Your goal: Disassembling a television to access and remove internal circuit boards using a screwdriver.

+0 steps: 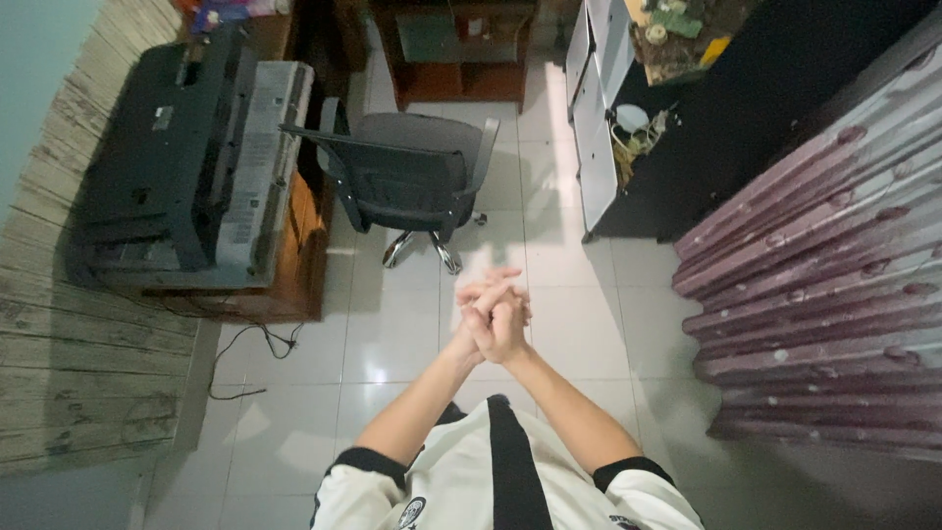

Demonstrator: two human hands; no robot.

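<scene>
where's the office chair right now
In the head view the black office chair stands on the white tiled floor at upper centre, just beyond the clasped hands, beside the wooden cabinet on its left.

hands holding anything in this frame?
No: the left hand and right hand are clasped together with fingers interlaced, above the tiled floor, and nothing sits between them.
</scene>
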